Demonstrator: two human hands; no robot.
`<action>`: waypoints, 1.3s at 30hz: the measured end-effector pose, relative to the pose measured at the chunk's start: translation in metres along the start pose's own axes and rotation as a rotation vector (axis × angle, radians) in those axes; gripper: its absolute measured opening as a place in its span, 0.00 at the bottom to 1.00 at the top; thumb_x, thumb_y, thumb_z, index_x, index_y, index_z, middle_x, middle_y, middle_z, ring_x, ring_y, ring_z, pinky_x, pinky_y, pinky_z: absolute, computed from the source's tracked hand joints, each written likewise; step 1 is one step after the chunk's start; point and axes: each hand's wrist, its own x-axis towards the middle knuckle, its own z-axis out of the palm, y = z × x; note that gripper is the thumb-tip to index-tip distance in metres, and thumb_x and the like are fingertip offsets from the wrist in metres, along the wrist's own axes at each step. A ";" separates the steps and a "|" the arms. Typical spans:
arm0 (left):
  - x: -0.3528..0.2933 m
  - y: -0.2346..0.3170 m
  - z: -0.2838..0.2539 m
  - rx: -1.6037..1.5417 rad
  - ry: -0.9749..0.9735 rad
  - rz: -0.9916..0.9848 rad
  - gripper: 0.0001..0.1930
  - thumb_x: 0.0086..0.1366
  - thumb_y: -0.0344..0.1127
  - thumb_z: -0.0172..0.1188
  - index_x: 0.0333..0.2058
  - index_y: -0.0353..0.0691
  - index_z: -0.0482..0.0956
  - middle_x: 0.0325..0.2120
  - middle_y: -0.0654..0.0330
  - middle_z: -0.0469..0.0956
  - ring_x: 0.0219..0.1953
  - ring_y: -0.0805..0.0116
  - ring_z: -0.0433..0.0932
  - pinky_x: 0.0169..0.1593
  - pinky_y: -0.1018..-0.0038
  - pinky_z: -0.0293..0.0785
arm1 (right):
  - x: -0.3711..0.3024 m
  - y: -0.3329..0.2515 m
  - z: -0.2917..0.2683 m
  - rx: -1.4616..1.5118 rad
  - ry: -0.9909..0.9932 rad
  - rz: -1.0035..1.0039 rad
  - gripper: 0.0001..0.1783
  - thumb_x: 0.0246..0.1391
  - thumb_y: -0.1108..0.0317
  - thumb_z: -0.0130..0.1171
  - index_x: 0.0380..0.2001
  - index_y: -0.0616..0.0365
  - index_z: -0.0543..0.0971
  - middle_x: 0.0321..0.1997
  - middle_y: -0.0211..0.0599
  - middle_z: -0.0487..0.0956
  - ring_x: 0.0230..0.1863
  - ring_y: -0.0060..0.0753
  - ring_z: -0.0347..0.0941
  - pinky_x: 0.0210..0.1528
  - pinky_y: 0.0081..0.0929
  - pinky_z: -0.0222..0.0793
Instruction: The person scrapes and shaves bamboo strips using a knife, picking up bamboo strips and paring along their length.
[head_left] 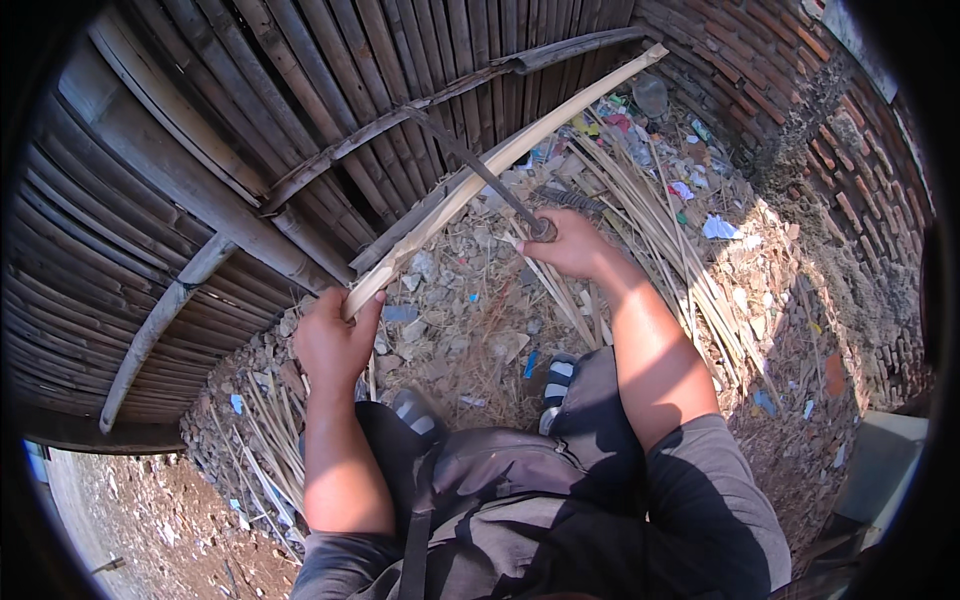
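My left hand (pixel 338 333) is closed round the near end of a long pale bamboo strip (pixel 500 160), which slants away to the far right. In my right hand (pixel 570 243) is the handle of a machete (pixel 478 168). Its dark, narrow blade points up and left and crosses over the strip near its middle. Whether the edge touches the strip I cannot tell. My right fingers are partly hidden behind the handle and the back of the hand.
A bamboo slat wall (pixel 340 90) rises on the left and ahead, a brick wall (pixel 760 70) on the right. Split bamboo strips (pixel 690 270) lie in a pile right of my arm, more strips (pixel 265 430) at lower left. Rubble and litter (pixel 450 310) cover the ground around my feet.
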 end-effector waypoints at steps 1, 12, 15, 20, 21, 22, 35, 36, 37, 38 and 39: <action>0.001 0.004 -0.001 -0.026 -0.063 -0.032 0.23 0.58 0.56 0.72 0.31 0.38 0.82 0.21 0.50 0.80 0.26 0.48 0.81 0.33 0.58 0.75 | 0.002 -0.002 0.007 -0.034 -0.042 -0.042 0.21 0.52 0.56 0.74 0.43 0.60 0.84 0.29 0.39 0.83 0.34 0.31 0.79 0.42 0.36 0.74; -0.006 0.005 0.017 -0.122 -0.197 0.094 0.25 0.61 0.59 0.69 0.33 0.38 0.83 0.22 0.51 0.82 0.28 0.47 0.83 0.36 0.57 0.77 | -0.010 -0.034 0.024 -0.276 -0.361 -0.215 0.26 0.48 0.52 0.73 0.47 0.56 0.84 0.38 0.53 0.84 0.45 0.58 0.81 0.49 0.45 0.76; -0.001 -0.005 0.018 -0.108 -0.269 -0.018 0.27 0.62 0.60 0.68 0.35 0.36 0.83 0.22 0.50 0.81 0.28 0.47 0.83 0.35 0.57 0.76 | -0.008 -0.034 0.010 -0.323 -0.295 -0.155 0.28 0.47 0.52 0.74 0.49 0.55 0.84 0.39 0.53 0.85 0.44 0.53 0.83 0.49 0.42 0.76; -0.001 -0.012 0.007 -0.197 -0.267 -0.099 0.28 0.63 0.61 0.67 0.36 0.35 0.82 0.20 0.50 0.80 0.26 0.49 0.82 0.33 0.59 0.75 | 0.000 -0.003 -0.013 -0.125 -0.082 0.010 0.26 0.50 0.54 0.74 0.48 0.57 0.84 0.36 0.50 0.85 0.41 0.45 0.83 0.47 0.38 0.76; -0.002 -0.009 0.005 -0.180 -0.259 -0.091 0.28 0.63 0.61 0.67 0.36 0.35 0.82 0.20 0.51 0.79 0.25 0.50 0.81 0.33 0.59 0.74 | 0.001 0.001 -0.015 -0.068 -0.050 0.085 0.25 0.50 0.55 0.73 0.48 0.57 0.84 0.35 0.49 0.84 0.39 0.43 0.83 0.47 0.37 0.76; -0.002 -0.006 0.004 -0.178 -0.258 -0.093 0.28 0.63 0.61 0.67 0.36 0.35 0.82 0.20 0.51 0.79 0.25 0.50 0.81 0.33 0.59 0.74 | 0.001 -0.002 -0.013 -0.099 -0.034 0.041 0.25 0.51 0.56 0.73 0.48 0.58 0.84 0.35 0.48 0.85 0.39 0.42 0.83 0.47 0.37 0.76; -0.005 -0.009 0.016 -0.259 -0.346 -0.003 0.27 0.62 0.58 0.69 0.37 0.34 0.82 0.25 0.47 0.82 0.29 0.48 0.83 0.37 0.58 0.77 | -0.017 -0.042 0.023 -0.465 -0.243 -0.234 0.22 0.48 0.55 0.71 0.46 0.50 0.84 0.35 0.48 0.84 0.42 0.57 0.81 0.46 0.48 0.76; -0.003 -0.005 0.010 -0.160 -0.468 -0.103 0.28 0.62 0.59 0.68 0.37 0.34 0.82 0.25 0.47 0.82 0.30 0.47 0.84 0.37 0.57 0.77 | -0.014 -0.032 0.018 -0.388 -0.191 -0.206 0.23 0.48 0.54 0.72 0.46 0.52 0.84 0.33 0.49 0.84 0.39 0.57 0.81 0.43 0.48 0.75; -0.002 -0.005 0.006 -0.161 -0.465 -0.106 0.28 0.62 0.59 0.68 0.37 0.34 0.82 0.25 0.47 0.82 0.30 0.47 0.84 0.37 0.57 0.77 | -0.010 -0.026 0.015 -0.391 -0.194 -0.209 0.23 0.48 0.54 0.72 0.46 0.52 0.84 0.33 0.49 0.84 0.39 0.57 0.81 0.43 0.48 0.75; -0.002 -0.004 0.004 -0.131 -0.473 -0.098 0.28 0.61 0.60 0.68 0.37 0.34 0.82 0.24 0.47 0.82 0.30 0.46 0.83 0.37 0.57 0.76 | -0.006 -0.019 0.012 -0.352 -0.103 -0.150 0.24 0.49 0.53 0.73 0.46 0.53 0.84 0.32 0.50 0.84 0.38 0.56 0.81 0.43 0.46 0.75; -0.002 -0.003 0.003 -0.100 -0.481 -0.090 0.29 0.61 0.61 0.68 0.37 0.34 0.82 0.23 0.47 0.81 0.30 0.45 0.83 0.36 0.56 0.76 | -0.003 -0.014 0.007 -0.312 -0.013 -0.091 0.25 0.49 0.52 0.73 0.47 0.55 0.84 0.32 0.50 0.84 0.38 0.54 0.82 0.44 0.44 0.75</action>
